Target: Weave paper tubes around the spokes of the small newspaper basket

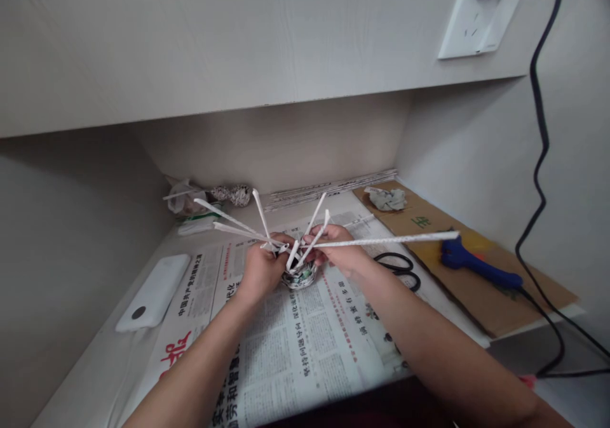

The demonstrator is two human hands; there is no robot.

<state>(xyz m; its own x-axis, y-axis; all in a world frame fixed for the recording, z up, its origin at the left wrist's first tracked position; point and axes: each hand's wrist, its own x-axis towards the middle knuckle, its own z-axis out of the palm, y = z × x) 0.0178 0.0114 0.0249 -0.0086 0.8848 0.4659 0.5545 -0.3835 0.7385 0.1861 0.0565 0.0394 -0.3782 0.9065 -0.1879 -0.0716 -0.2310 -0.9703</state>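
Observation:
A small woven basket of rolled newspaper (300,279) is between my hands, above the newspaper sheet. Several white paper tubes (260,212) stick up and outward from its rim. My left hand (267,264) is closed on the basket's left side, the thumb near the rim. With fingers bent, my right hand (333,245) pinches at the right rim, where a long paper tube (405,239) runs out to the right over the hand. Some fingertips are hidden behind the tubes and the basket.
Newspaper (276,352) covers the table. Black-handled scissors (400,269) lie right of my hand. A blue glue gun (481,266) and crumpled paper (386,198) rest on cardboard (505,314). A white power bank (155,294) lies left; paper tubes (328,190) and a woven piece (233,194) lie behind.

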